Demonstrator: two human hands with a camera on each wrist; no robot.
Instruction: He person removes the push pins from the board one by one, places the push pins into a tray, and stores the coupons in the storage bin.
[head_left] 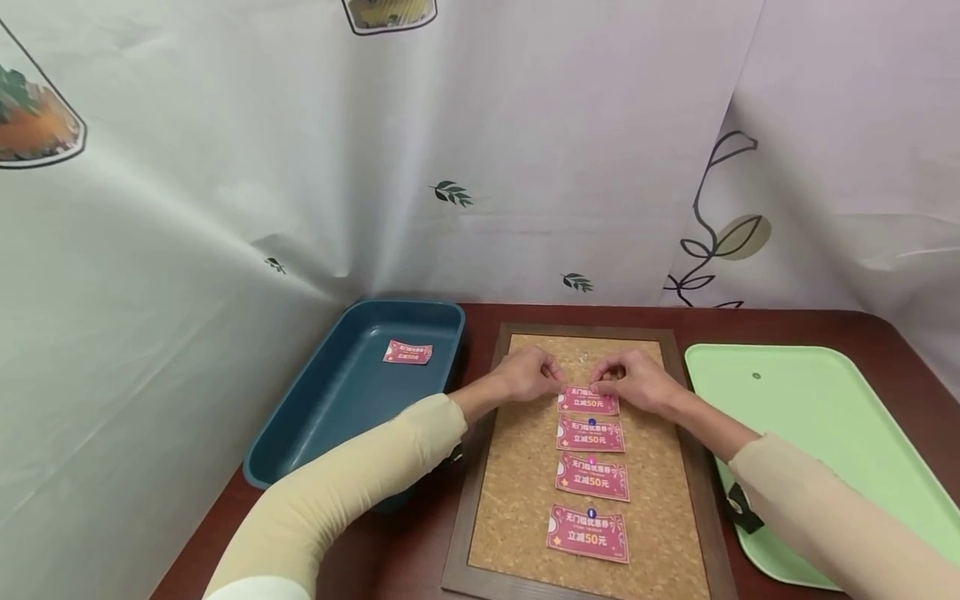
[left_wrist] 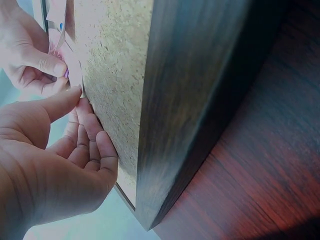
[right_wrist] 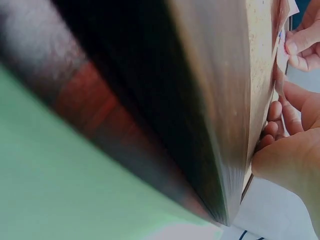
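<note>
On a framed cork board (head_left: 517,467), a pink printed paper coupon (head_left: 588,404) lies at the top of a column of coupons. My left hand (head_left: 527,372) pinches its upper left corner between thumb and fingertips. At its upper right edge, my right hand (head_left: 636,381) pinches the paper with thumb and forefinger. In the left wrist view a small purple spot shows by the right thumb; its kind is unclear. Below, a second coupon (head_left: 590,436), a third coupon (head_left: 592,478) and the lowest coupon (head_left: 587,535) each have a coloured pin at the top.
A dark blue tray (head_left: 300,442) stands left of the board, with one loose coupon (head_left: 408,352) in it. To the right lies a light green tray (head_left: 810,417), partly under the right forearm. Small clear bits (head_left: 583,357) sit on the cork above the hands. A printed curtain hangs behind the table.
</note>
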